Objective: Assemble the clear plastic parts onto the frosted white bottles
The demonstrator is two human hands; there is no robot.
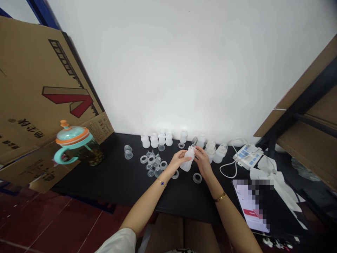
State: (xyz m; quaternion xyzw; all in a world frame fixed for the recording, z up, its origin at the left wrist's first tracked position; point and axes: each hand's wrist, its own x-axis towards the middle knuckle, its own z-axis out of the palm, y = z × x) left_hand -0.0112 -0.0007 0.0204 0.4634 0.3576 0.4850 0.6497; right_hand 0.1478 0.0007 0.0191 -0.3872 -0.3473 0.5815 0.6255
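A translucent white baby bottle (pixel 187 164) is tilted in front of me above the black table. My left hand (pixel 179 159) is wrapped round its body from the left. My right hand (pixel 202 161) has its fingers at the bottle's neck, where a small clear teat-like piece shows at the top; the exact fingertip contact is hard to make out. A loose translucent ring (pixel 197 178) lies below my right hand. Left of my left hand, several clear rings (pixel 150 167) and teats (pixel 157 161) are spread in a group.
Several white bottles (pixel 154 140) stand along the wall, and capped bottles (pixel 220 153) stand to the right. Clear domed caps (pixel 128 153) lie left. A teal jug (pixel 79 144) stands by a cardboard box (pixel 31 88). A white device with cable (pixel 249 156) and a tablet (pixel 252 207) lie right.
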